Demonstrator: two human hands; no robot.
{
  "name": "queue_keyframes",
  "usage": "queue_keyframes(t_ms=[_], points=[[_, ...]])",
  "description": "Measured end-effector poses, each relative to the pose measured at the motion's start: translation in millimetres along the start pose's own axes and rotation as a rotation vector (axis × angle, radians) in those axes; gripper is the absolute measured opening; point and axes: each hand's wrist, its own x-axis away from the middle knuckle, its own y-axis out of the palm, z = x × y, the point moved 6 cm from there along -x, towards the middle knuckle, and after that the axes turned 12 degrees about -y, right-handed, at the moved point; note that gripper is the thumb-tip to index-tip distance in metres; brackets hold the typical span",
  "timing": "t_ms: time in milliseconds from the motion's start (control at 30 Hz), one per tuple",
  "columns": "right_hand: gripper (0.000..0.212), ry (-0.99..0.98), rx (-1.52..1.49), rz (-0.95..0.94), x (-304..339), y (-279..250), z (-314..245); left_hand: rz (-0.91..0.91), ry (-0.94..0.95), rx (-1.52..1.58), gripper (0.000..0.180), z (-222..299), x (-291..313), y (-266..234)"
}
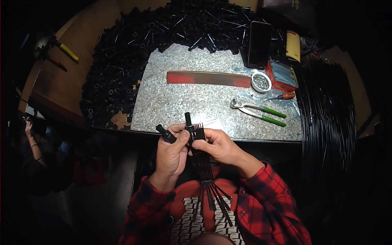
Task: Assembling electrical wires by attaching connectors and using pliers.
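Just off the near edge of the speckled grey board [192, 98], both hands meet on a bundle of thin black ribs [203, 163], like an umbrella frame, gathered at a black hub with loose ends spreading downward. My left hand [166, 161] is closed, its thumb and fingers at the hub. A ribbed black tubular piece [165, 134] also sticks out of that hand. A narrow black tube [188, 119] rises from the top of the hub. My right hand [222, 146] pinches the ribs near their upper ends with thumb and fingers. The fingertips behind the bundle are hidden.
Black tubular parts [134, 45] pile up behind and left. On the board are a red-brown bar [208, 78], white bowl [261, 91], red box [281, 85], screwdriver [288, 95], green-handled pincers [272, 110] and phone [259, 45]. Black rods [326, 110] hang at right.
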Motion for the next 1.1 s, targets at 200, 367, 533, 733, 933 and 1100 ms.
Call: queue_keyframes(t_ms=[200, 367, 533, 733, 933, 1100], points=[[0.02, 0.014, 0.004, -0.015, 1, -2, 1, -0.074, -0.025, -0.056, 0.037, 6, -3, 3], [0.021, 0.036, -0.017, 0.016, -1, 0, -5, -0.2, 0.033, -0.091, 0.056, 15, -4, 6], [0.02, 0.079, -0.01, 0.017, 2, -1, 2, -0.035, 0.19, -0.251, 0.056, 37, -14, -23], [0.017, 0.136, 0.072, 0.078, 5, 0, -2, -0.132, 0.188, 0.013, 0.036, 63, -31, -4], [0.016, 0.125, 0.088, 0.049, 3, -3, 7, -0.116, 0.16, -0.226, 0.026, 71, -36, 14], [0.016, 0.126, 0.047, 0.053, 2, -2, 7, -0.17, 0.123, -0.236, 0.023, 69, -39, 21]])
